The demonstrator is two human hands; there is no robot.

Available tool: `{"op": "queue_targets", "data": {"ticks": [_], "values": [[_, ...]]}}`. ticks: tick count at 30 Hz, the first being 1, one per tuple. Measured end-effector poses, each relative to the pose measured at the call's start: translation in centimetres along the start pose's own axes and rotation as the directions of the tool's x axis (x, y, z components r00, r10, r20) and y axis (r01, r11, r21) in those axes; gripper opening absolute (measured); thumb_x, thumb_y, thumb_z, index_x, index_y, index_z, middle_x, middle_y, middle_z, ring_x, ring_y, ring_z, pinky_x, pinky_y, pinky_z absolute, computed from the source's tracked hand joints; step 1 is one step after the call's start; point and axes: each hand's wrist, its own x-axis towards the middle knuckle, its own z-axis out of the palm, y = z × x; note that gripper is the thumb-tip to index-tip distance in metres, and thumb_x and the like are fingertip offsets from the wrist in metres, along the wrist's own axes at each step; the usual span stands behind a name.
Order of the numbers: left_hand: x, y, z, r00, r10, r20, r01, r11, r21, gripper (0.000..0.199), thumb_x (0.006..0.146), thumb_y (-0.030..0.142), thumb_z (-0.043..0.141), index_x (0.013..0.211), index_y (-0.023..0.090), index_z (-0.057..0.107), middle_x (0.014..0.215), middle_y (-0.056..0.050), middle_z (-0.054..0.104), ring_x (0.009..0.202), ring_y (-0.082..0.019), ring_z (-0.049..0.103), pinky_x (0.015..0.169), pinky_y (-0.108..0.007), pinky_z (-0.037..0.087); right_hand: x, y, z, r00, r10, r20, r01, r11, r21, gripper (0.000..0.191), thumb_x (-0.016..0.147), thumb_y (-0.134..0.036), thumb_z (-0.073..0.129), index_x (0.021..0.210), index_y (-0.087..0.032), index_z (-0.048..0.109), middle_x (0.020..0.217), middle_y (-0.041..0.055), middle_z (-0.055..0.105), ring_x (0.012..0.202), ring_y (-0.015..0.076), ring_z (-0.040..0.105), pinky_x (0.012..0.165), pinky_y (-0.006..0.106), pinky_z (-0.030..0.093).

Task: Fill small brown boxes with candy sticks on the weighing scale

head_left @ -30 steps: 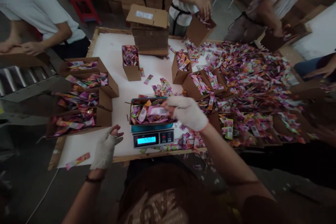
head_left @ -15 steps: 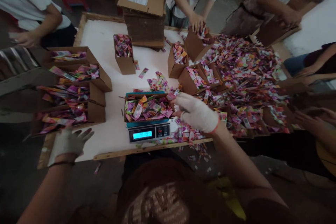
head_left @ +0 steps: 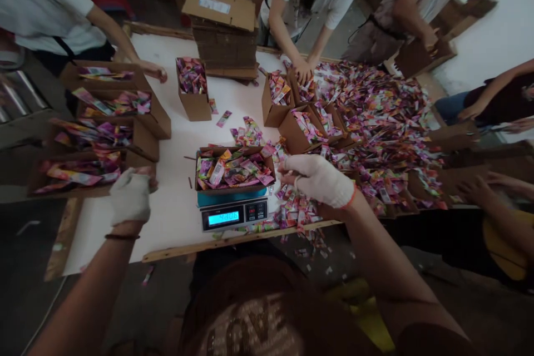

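My left hand (head_left: 131,196), in a white fingertip-less glove, is at the near right corner of the closest cardboard box (head_left: 79,192) on the left, its fingers bent against the box end. This box holds long wrapped sachets. My right hand (head_left: 319,179), gloved the same way, hovers just right of the sachet-filled box (head_left: 236,184) on the scale, its fingers curled together; whatever they pinch is too small to make out. The digital scale (head_left: 233,216) has a lit blue display with blurred digits. Below my right hand lie loose sachets (head_left: 300,211).
More filled boxes (head_left: 161,114) stand at left, one box (head_left: 194,105) farther back, several (head_left: 292,130) at right. A big sachet heap (head_left: 384,105) covers the table's right side. Flattened cartons (head_left: 225,39) are stacked behind. Co-workers' hands (head_left: 306,69) work around the table (head_left: 167,233).
My left hand has moved up from the table's front edge to the near box, its spread fingers now bent. My right hand stays beside the scale. A co-worker's arm now reaches over the table at far left.
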Motion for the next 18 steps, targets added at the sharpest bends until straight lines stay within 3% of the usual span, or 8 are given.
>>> {"op": "queue_targets", "data": {"ticks": [2, 4, 6, 9, 11, 14, 16, 18], "values": [[-2.3, 2.2, 2.4, 0.970, 0.239, -0.048, -0.228, 0.960, 0.163, 0.042, 0.095, 0.068, 0.071, 0.086, 0.027, 0.066, 0.081, -0.003, 0.066, 0.107, -0.034, 0.077, 0.098, -0.052, 0.054, 0.7, -1.0, 0.7, 0.992, -0.028, 0.125, 0.041, 0.994, -0.104, 0.046, 0.097, -0.012, 0.081, 0.141, -0.023, 0.090, 0.135, 0.0097, 0.089, 0.121, 0.0260, 0.084, 0.106, 0.034, 0.065], [-4.3, 4.8, 5.2, 0.858, 0.491, 0.149, -0.503, 0.749, 0.431, 0.038, 0.099, 0.060, 0.072, 0.083, 0.026, 0.070, 0.093, -0.010, 0.072, 0.100, -0.034, 0.073, 0.093, -0.050, 0.052, 2.2, -2.1, 1.9, 0.960, 0.030, 0.277, 0.041, 0.967, -0.250, 0.052, 0.097, -0.008, 0.080, 0.146, -0.024, 0.090, 0.146, 0.0120, 0.088, 0.129, 0.0271, 0.085, 0.108, 0.033, 0.064], [-5.6, 6.9, 7.7, 0.792, 0.498, 0.354, -0.598, 0.515, 0.614, 0.031, 0.099, 0.051, 0.077, 0.085, 0.023, 0.074, 0.105, -0.017, 0.077, 0.105, -0.038, 0.074, 0.093, -0.051, 0.051, 3.8, -2.7, 3.1, 0.923, 0.127, 0.364, 0.011, 0.935, -0.354, 0.041, 0.103, -0.010, 0.075, 0.137, -0.025, 0.093, 0.135, 0.0108, 0.092, 0.124, 0.0275, 0.087, 0.102, 0.031, 0.064], [-6.0, 8.4, 9.5, 0.793, 0.393, 0.466, -0.594, 0.329, 0.734, 0.020, 0.101, 0.033, 0.074, 0.087, 0.020, 0.078, 0.110, -0.022, 0.078, 0.112, -0.043, 0.075, 0.094, -0.052, 0.051, 4.8, -1.9, 4.1, 0.921, 0.133, 0.367, -0.022, 0.957, -0.291, 0.033, 0.107, -0.012, 0.070, 0.122, -0.025, 0.096, 0.120, 0.0073, 0.095, 0.116, 0.0257, 0.089, 0.097, 0.028, 0.063], [-6.0, 8.6, 9.3, 0.782, 0.412, 0.468, -0.602, 0.305, 0.738, 0.025, 0.106, 0.030, 0.066, 0.086, 0.021, 0.077, 0.108, -0.021, 0.077, 0.106, -0.040, 0.074, 0.090, -0.050, 0.049, 4.4, -0.7, 4.2, 0.962, 0.090, 0.258, -0.051, 0.986, -0.156, 0.036, 0.103, -0.007, 0.066, 0.116, -0.023, 0.096, 0.117, 0.0063, 0.095, 0.112, 0.0241, 0.088, 0.099, 0.028, 0.064], [-6.3, 9.6, 8.9, 0.734, 0.491, 0.470, -0.667, 0.391, 0.634, 0.029, 0.109, 0.028, 0.062, 0.081, 0.024, 0.070, 0.097, -0.013, 0.073, 0.089, -0.031, 0.068, 0.081, -0.045, 0.045, 2.7, 0.6, 3.8, 0.992, 0.119, -0.037, -0.118, 0.992, 0.039, 0.041, 0.097, -0.004, 0.060, 0.113, -0.021, 0.094, 0.112, 0.0064, 0.094, 0.108, 0.0244, 0.087, 0.101, 0.033, 0.068], [-6.9, 11.1, 9.9, 0.671, 0.532, 0.516, -0.741, 0.484, 0.466, 0.033, 0.109, 0.028, 0.062, 0.077, 0.025, 0.062, 0.089, -0.008, 0.068, 0.081, -0.025, 0.063, 0.079, -0.043, 0.045, 1.0, 0.7, 2.4, 0.963, 0.139, -0.230, -0.115, 0.987, 0.114, 0.041, 0.097, -0.008, 0.059, 0.114, -0.023, 0.093, 0.110, 0.0064, 0.092, 0.106, 0.0257, 0.086, 0.101, 0.036, 0.070], [-7.6, 13.1, 12.0, 0.555, 0.592, 0.585, -0.815, 0.529, 0.238, 0.036, 0.110, 0.029, 0.062, 0.075, 0.025, 0.057, 0.084, -0.005, 0.066, 0.081, -0.022, 0.062, 0.082, -0.040, 0.049, -1.0, 0.4, 0.1, 0.916, 0.113, -0.384, -0.093, 0.993, 0.070, 0.039, 0.097, -0.012, 0.061, 0.115, -0.025, 0.092, 0.108, 0.0064, 0.090, 0.106, 0.0279, 0.084, 0.103, 0.041, 0.071]]}}
